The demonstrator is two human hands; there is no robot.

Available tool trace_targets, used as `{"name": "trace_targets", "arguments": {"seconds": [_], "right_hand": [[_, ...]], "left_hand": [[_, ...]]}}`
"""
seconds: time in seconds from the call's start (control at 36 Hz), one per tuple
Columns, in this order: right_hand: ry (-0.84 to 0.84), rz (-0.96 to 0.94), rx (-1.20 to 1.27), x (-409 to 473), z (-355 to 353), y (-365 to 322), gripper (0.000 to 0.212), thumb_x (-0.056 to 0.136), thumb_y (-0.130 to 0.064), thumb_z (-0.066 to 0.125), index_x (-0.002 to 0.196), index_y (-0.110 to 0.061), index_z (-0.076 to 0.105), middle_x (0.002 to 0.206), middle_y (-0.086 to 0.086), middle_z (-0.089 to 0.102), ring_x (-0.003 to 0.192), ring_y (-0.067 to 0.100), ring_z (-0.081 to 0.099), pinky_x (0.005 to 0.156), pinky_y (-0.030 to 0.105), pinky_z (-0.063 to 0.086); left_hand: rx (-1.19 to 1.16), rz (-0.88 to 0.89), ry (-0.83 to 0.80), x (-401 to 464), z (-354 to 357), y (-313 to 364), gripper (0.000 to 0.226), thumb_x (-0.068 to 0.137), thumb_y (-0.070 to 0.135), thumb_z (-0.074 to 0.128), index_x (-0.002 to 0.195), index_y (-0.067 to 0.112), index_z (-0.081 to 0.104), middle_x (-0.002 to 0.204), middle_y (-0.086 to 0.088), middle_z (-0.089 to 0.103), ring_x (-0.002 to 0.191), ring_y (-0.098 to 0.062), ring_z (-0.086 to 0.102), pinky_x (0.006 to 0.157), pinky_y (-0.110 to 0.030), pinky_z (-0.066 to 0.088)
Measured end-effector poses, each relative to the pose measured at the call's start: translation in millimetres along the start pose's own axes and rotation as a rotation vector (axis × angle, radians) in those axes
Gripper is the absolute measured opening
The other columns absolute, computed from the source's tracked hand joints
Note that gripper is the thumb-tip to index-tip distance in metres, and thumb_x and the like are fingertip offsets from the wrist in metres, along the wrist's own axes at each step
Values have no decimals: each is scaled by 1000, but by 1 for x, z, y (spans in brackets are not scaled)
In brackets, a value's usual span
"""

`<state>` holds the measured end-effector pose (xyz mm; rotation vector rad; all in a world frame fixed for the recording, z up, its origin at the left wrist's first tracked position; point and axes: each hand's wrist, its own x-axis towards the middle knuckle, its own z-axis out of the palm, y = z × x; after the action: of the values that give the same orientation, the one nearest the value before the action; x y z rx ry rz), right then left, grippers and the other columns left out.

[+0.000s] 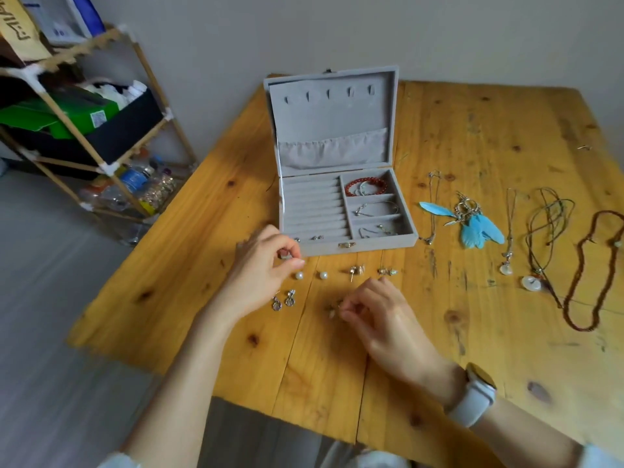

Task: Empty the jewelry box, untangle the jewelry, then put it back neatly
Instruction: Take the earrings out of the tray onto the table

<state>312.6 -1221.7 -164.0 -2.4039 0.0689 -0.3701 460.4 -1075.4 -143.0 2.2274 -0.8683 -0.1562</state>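
A grey velvet jewelry box (337, 244) stands open on the wooden table (472, 130). A red bead bracelet (364, 184) lies in its top right compartment, thin silver pieces in the two below, small earrings in the front ring row. My left hand (263, 265) pinches a small silver earring (286, 255) just in front of the box's left corner. My right hand (374, 309) pinches another small earring (332, 309) low over the table. Two pearl studs (310, 275), two pairs of gold-toned studs (371, 271) and a silver drop pair (283, 300) lie between the hands.
Right of the box lie blue feather earrings (476, 228), thin chain necklaces (508, 231), a cord pendant (537, 265) and a brown bead necklace (587, 282). A bamboo shelf (101, 130) with boxes and bottles stands left of the table. A white watch is on my right wrist.
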Motion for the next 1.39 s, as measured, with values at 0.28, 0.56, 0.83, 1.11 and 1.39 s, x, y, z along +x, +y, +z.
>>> {"name": "trace_targets", "arguments": {"seconds": [0.28, 0.56, 0.83, 1.11, 1.39], "right_hand": [[-41, -55, -206, -1, 49, -27, 13, 86, -23, 60, 90, -14, 68, 87, 3, 59, 86, 25, 49, 76, 36, 32], [-41, -43, -267, 9, 65, -35, 17, 89, -28, 54, 93, -19, 68, 94, 0, 61, 90, 21, 46, 78, 33, 23], [37, -47, -126, 24, 46, -27, 14, 87, -18, 58, 97, -17, 68, 90, 0, 62, 86, 21, 49, 76, 36, 35], [-29, -88, -454, 117, 25, -2, 28, 93, -23, 46, 117, -23, 62, 113, 5, 57, 105, 30, 42, 83, 38, 30], [-282, -201, -516, 145, 16, 6, 25, 92, -23, 49, 110, -28, 65, 115, 1, 57, 107, 25, 40, 82, 37, 31]], "left_hand": [[20, -176, 108, -98, 12, -26, 20, 73, 13, 74, 67, 26, 60, 85, 16, 44, 95, -15, 45, 88, -32, 32], [105, -216, 160, -98, 18, -34, 19, 72, 26, 75, 69, 35, 58, 89, 15, 46, 97, -7, 39, 78, -25, 18], [-162, -218, 195, -93, 10, -33, 15, 85, 12, 60, 85, 25, 65, 93, 12, 51, 90, 1, 49, 80, -10, 37], [195, -150, 196, -17, 26, -38, 46, 90, 31, 52, 134, 27, 44, 140, 7, 42, 124, -17, 36, 100, -37, 23], [286, -80, 205, -14, 36, -49, 55, 88, 44, 41, 140, 32, 32, 138, 12, 44, 129, -10, 28, 96, -33, 16]]}}
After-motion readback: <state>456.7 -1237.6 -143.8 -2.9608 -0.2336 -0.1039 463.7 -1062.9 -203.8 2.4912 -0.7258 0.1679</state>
